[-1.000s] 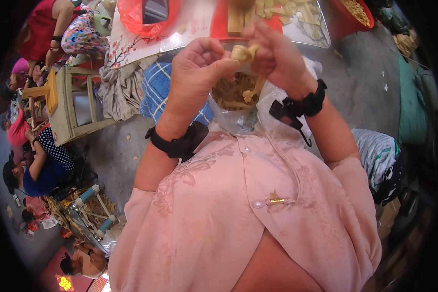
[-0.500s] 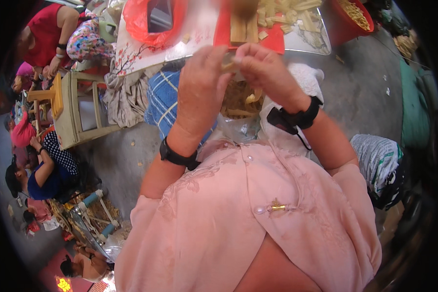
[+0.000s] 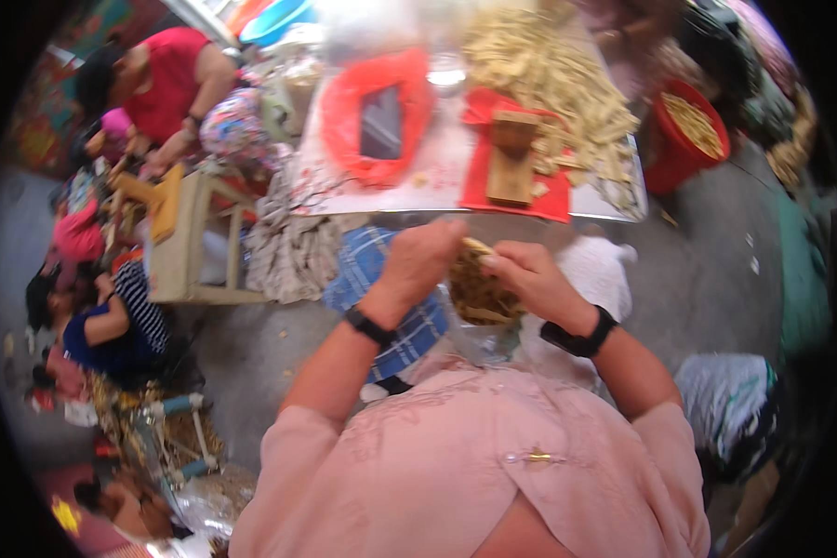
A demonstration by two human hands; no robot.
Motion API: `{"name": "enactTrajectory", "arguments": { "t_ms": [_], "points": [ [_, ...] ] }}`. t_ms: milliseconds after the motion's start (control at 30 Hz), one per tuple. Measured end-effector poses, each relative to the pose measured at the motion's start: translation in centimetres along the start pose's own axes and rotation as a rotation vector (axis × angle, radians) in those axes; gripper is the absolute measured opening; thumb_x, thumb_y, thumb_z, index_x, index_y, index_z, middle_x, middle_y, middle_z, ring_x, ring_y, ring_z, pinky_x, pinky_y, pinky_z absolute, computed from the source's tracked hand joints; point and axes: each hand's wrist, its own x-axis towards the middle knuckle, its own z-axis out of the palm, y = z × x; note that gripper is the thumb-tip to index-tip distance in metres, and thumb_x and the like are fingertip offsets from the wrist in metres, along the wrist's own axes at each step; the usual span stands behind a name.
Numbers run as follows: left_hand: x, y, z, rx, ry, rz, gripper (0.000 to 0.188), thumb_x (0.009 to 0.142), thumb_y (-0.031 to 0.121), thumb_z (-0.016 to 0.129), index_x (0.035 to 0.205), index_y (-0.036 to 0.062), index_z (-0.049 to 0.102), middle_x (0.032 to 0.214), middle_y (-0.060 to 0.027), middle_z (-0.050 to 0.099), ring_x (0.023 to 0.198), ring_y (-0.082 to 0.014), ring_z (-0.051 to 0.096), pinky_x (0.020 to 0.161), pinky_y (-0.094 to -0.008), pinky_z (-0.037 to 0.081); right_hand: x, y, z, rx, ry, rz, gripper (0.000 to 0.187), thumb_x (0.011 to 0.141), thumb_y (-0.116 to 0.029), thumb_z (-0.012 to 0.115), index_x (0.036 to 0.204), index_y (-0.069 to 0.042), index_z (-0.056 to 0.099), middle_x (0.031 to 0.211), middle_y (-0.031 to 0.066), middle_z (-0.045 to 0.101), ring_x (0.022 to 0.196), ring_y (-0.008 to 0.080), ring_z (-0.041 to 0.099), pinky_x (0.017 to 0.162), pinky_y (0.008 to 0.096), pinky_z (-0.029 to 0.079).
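Observation:
Between my two hands is a short pale yellow strip [image 3: 477,246], its kind too blurred to tell. My left hand [image 3: 420,263] pinches its left end, and my right hand [image 3: 535,286] is closed on the other end. Under them, at my lap, an open bag [image 3: 495,350] holds brownish-yellow pieces [image 3: 479,296]. Just beyond, at the table's near edge, a wooden block with a raised dark part [image 3: 510,179] rests on a red sheet [image 3: 553,206]. A large heap of pale yellow strips [image 3: 553,79] covers the table's right side.
A red plastic bag [image 3: 337,116] surrounds a dark flat rectangular thing [image 3: 379,126] on the table [image 3: 409,195]. A red bucket [image 3: 665,163] of yellow pieces stands right. Left are a wooden stool [image 3: 179,249] and several seated people. A blue checked cloth [image 3: 409,342] lies by my left arm.
My view has shifted, showing more of the table. My hands have come back from the table's edge to above the bag, still holding a strip between them.

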Motion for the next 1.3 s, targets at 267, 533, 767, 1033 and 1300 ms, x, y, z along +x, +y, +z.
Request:
{"name": "enactTrajectory", "arguments": {
  "t_ms": [267, 533, 767, 1033, 1300],
  "points": [
    [2.4, 0.8, -0.9, -1.351, -0.112, -0.615, 0.019, 0.095, 0.022, 0.05, 0.107, 0.0072, 0.052, 0.07, 0.0043, 0.048, 0.059, -0.0041, 0.046, 0.051, -0.0204, 0.038, 3.1, -0.4, -4.1, -0.276, 0.237, -0.12, 0.031, 0.089, -0.026, 0.058, 0.074, 0.001, 0.063, 0.055, -0.0009, 0.05, 0.054, 0.0074, 0.044, 0.049, 0.0253, 0.035],
    [6.8, 0.1, 0.5, -0.859, -0.054, -0.555, 0.019, 0.092, 0.02, 0.052, 0.098, 0.0025, 0.055, 0.07, 0.0026, 0.047, 0.068, -0.0073, 0.043, 0.059, -0.0228, 0.038, 4.9, 0.7, -6.4, -0.13, 0.339, -0.119, 0.029, 0.086, -0.022, 0.062, 0.072, 0.003, 0.061, 0.059, -0.0007, 0.05, 0.056, 0.0071, 0.043, 0.05, 0.0247, 0.035],
    [9.6, -1.1, 1.4, -0.71, -0.068, -0.492, 0.024, 0.091, 0.023, 0.052, 0.099, 0.0007, 0.055, 0.072, -0.0057, 0.054, 0.069, -0.0121, 0.05, 0.063, -0.0271, 0.042, 6.8, 1.0, -7.9, -0.111, 0.403, -0.212, 0.026, 0.086, -0.021, 0.061, 0.073, 0.003, 0.06, 0.059, 0.0003, 0.05, 0.057, 0.006, 0.043, 0.051, 0.0247, 0.036],
    [9.4, -3.2, 4.4, -0.37, -0.082, -0.611, 0.031, 0.084, 0.026, 0.053, 0.091, -0.003, 0.059, 0.082, -0.0206, 0.063, 0.079, -0.0324, 0.061, 0.071, -0.0396, 0.046, 7.8, 3.3, -7.9, -0.508, 0.457, -0.152, 0.03, 0.085, -0.026, 0.055, 0.075, 0.002, 0.058, 0.067, 0.0193, 0.056, 0.063, 0.035, 0.054, 0.059, 0.0387, 0.043],
    [6.6, 0.4, -0.4, -1.457, -0.048, -0.867, 0.023, 0.096, 0.019, 0.045, 0.111, 0.0029, 0.052, 0.094, -0.0082, 0.064, 0.077, -0.0151, 0.061, 0.07, -0.0278, 0.052, 4.1, 1.9, -6.9, 0.179, 0.42, -0.099, 0.022, 0.091, -0.025, 0.053, 0.08, -0.006, 0.054, 0.065, 0.0022, 0.057, 0.053, 0.0089, 0.052, 0.05, 0.0236, 0.042]
  ]
}}
